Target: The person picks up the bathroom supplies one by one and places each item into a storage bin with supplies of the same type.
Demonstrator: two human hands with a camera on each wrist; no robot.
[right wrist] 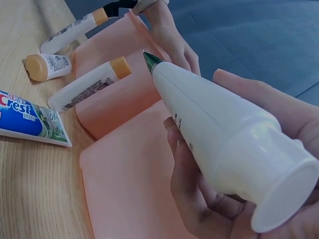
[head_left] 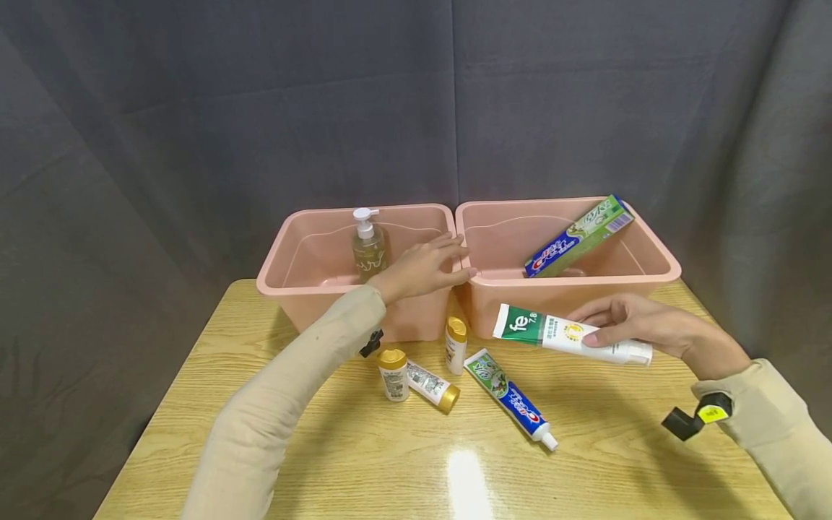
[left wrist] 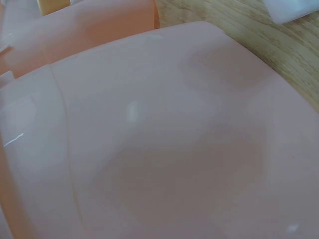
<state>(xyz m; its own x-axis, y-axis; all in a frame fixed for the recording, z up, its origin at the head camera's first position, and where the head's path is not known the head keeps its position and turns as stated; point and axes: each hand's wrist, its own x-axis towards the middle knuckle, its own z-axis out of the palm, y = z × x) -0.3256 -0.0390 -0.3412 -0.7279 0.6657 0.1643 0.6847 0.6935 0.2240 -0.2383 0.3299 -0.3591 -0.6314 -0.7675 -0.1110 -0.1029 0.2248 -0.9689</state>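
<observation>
Your right hand (head_left: 640,325) pinches the white-and-green tube (head_left: 552,335) toward its cap end, thumb on top, fingers curled, holding it above the surface (head_left: 604,462) before the right bin (head_left: 572,282). Your left hand (head_left: 422,267), fingers extended, grasps nothing at the bins' adjoining rims; contact is unclear. A light, steady pinch should avoid squashing the tube; keep its green end from snagging the rim beyond your right hand.

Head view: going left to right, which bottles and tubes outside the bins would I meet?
Left upright bottle, lying bottle, right upright bottle, Crest tube, white-green tube held in the right hand.
</observation>
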